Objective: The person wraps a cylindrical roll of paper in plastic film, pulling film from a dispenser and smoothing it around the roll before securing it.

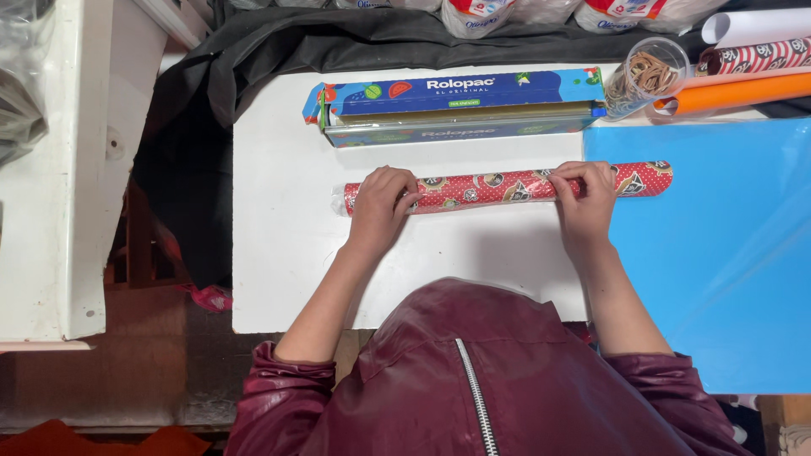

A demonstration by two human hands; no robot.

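Lengthwise across a white table (279, 279) lies a roll (481, 189) of red patterned gift paper, parallel to the far edge and about midway between far and near edges, its right end reaching over a blue sheet (718, 253) that covers the table's right side. Both hands rest on top of it: the left hand (380, 207) curls over the roll near its left end, where clear film appears to stick out, and the right hand (585, 198) curls over it close to the right end. Fingers of each hand are bent down around the far side of the tube, closed loosely on it rather than clenched, so the roll lies under the palms and between the two wrists.

Risk, judging from this, is mainly uneven pressure: one hand pushing ahead of the other could skew the tube and wrinkle the clear film, or send the roll toward the blue sheet's edge. Beyond it, along the far edge, sits an open blue box (460, 105) of cling film, well apart from the roll. At the far right corner stand a clear cup (646, 74) of rubber bands and an orange roll (735, 93).
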